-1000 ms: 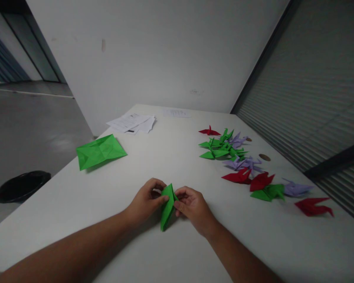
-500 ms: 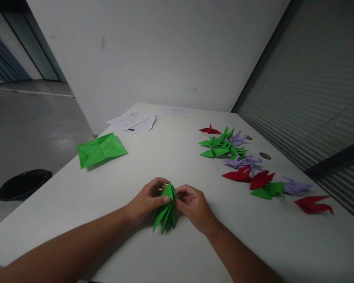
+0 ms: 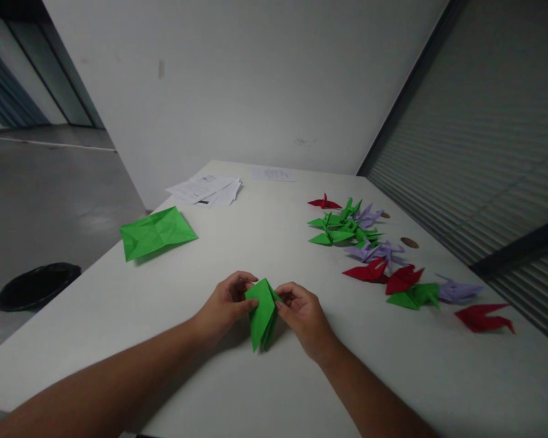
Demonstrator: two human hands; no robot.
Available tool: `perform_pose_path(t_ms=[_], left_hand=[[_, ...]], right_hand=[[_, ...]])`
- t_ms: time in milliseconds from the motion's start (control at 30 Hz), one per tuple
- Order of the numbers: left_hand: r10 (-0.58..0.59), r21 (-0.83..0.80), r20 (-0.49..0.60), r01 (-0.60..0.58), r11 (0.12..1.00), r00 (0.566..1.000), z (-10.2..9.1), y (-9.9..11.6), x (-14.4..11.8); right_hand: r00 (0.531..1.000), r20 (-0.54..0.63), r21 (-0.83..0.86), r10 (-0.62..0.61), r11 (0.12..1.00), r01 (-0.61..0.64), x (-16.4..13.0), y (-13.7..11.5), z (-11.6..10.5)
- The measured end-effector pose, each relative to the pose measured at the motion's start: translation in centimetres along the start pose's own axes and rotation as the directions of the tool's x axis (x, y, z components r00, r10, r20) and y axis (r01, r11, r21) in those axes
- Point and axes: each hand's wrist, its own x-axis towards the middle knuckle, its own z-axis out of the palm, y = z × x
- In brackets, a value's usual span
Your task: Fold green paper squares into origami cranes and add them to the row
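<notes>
A green piece of folded origami paper (image 3: pixel 262 310) is held between my two hands just above the near part of the white table (image 3: pixel 237 389). Its top is a point, and its layered lower flaps hang downward. My left hand (image 3: pixel 229 299) pinches its left edge, thumb on the front face and fingers behind. On the opposite edge, the thumb and fingertips of my right hand (image 3: pixel 300 311) grip a flap that stands a little apart from the front layer. The fingers partly hide both side edges of the paper.
Several green, red and purple paper cranes (image 3: pixel 331 236) lie along the right side. A creased green sheet (image 3: pixel 158 233) rests near the left edge, with printed papers (image 3: pixel 203 187) behind it. A black-lined bin (image 3: pixel 36 286) stands on the floor at left. Window blinds (image 3: pixel 493 146) border the right.
The fanned narrow flaps have come together, and a broad flat face now shows at the front of the green paper. Both hands have shifted slightly and keep their grip.
</notes>
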Motion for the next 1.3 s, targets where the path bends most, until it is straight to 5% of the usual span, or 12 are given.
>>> perform_pose_path(t_ms=[167, 533, 900, 1133, 1300], left_hand=[[-0.009, -0.004, -0.049, 0.009, 1.0, 0.999, -0.03, 0.15, 0.08], [-0.06, -0.037, 0.016, 0.061, 0.997, 0.998, 0.59, 0.54, -0.35], [-0.092, -0.066, 0.072, 0.097, 0.993, 0.993, 0.36, 0.15, -0.24], [-0.014, 0.061, -0.019, 0.015, 0.998, 1.0, 0.88, 0.5, -0.33], [0.025, 0.205, 0.076, -0.04, 0.978, 0.997, 0.77, 0.61, -0.53]], right_hand=[[0.997, 0.063, -0.067, 0.036, 0.997, -0.032, -0.03, -0.15, 0.17], [0.998, 0.024, -0.063, 0.066, 0.996, -0.064, -0.21, -0.36, 0.44], [0.993, -0.111, -0.174, 0.032, 0.983, -0.052, 0.32, 0.49, 0.3], [0.996, -0.03, -0.131, 0.08, 0.988, -0.084, 0.01, -0.07, 0.72], [0.996, -0.083, -0.236, 0.035, 0.97, -0.053, -0.12, -0.25, 0.92]])
